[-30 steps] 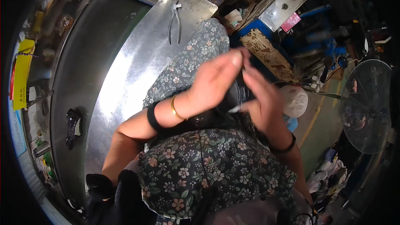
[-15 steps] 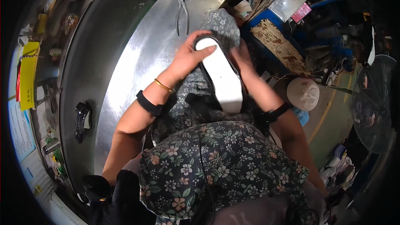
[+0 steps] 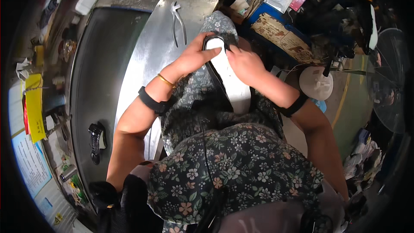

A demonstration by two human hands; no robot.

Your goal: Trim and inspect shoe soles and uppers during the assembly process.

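A shoe on a last lies bottom up across my lap, its white underside (image 3: 236, 87) facing me and its black upper (image 3: 217, 77) showing along the left edge. My left hand (image 3: 193, 57) is wrapped round the far end, with the thumb pressed on the white surface. On the opposite edge my right hand (image 3: 246, 65) is closed, fingers bent against the black rim near that same end. Its fingertips are partly hidden. Pincers (image 3: 174, 22) with long handles rest on the shiny metal plate (image 3: 148, 45) beyond my left hand.
A dark conveyor belt (image 3: 101, 64) runs along the left, carrying a glossy black shoe (image 3: 96, 142). Right of my right arm stand a white round container (image 3: 316, 84) and a large fan (image 3: 390, 86). A worn blue-framed machine (image 3: 282, 39) is at the far right.
My right hand has come in from the right side onto the shoe's edge near the far end. The left hand keeps its hold. The whole view has shifted slightly.
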